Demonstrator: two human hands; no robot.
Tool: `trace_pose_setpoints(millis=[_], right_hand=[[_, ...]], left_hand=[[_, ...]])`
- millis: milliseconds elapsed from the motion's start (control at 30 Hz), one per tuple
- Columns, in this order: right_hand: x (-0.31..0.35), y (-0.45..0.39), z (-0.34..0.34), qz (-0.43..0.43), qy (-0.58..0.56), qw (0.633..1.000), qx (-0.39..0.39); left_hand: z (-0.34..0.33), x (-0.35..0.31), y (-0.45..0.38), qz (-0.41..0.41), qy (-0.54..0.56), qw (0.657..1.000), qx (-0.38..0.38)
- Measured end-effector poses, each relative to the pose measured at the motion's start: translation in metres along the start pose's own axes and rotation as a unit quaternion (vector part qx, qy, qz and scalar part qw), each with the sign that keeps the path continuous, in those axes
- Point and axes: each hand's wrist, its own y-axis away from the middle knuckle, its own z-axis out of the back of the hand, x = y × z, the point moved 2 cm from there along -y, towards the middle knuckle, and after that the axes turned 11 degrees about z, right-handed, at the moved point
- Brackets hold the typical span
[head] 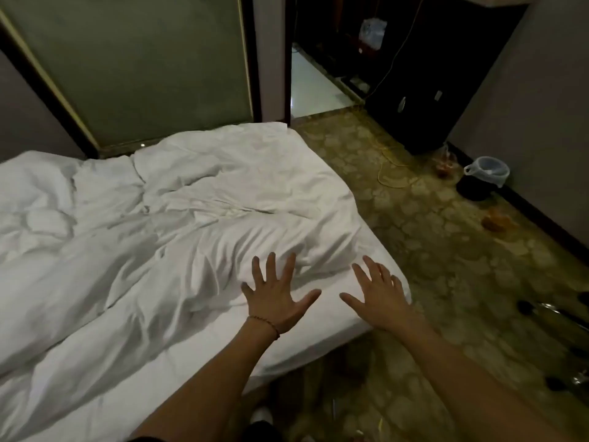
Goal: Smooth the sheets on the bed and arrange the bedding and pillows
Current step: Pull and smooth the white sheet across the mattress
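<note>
A white, rumpled duvet (165, 224) covers the bed, with deep creases across its middle and left. Beneath it the white fitted sheet (322, 323) shows along the near edge and the near right corner. My left hand (275, 298) lies flat with fingers spread on the duvet's edge near that corner; a thin bracelet is on its wrist. My right hand (377, 296) is spread open over the corner of the mattress, fingers straight. Neither hand holds anything. I can pick out no pillow in this view.
Patterned carpet (446, 250) lies to the right of the bed. A dark cabinet (424, 100) stands at the back right, with a yellow cable (393, 173) on the floor and a lined bin (486, 175) by the wall. An open doorway (314, 81) shows behind the bed.
</note>
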Motion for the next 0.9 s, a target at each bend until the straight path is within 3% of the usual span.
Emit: trace_pose_setpoints(millis=[433, 567, 900], right_hand=[[-0.083, -0.090, -0.007, -0.073, -0.065, 0.995, -0.025], [-0.100, -0.113, -0.023, -0.083, -0.093, 0.992, 0.007], [-0.178, -0.180, -0.042, 0.055, -0.029, 0.997, 0.048]], left_hand=[[-0.073, -0.037, -0.100, 0.081, 0.049, 0.995, 0.038], [-0.096, -0.046, -0.111, 0.126, 0.057, 0.989, 0.052], [-0.145, -0.097, -0.138, 0.250, 0.016, 0.967, 0.053]])
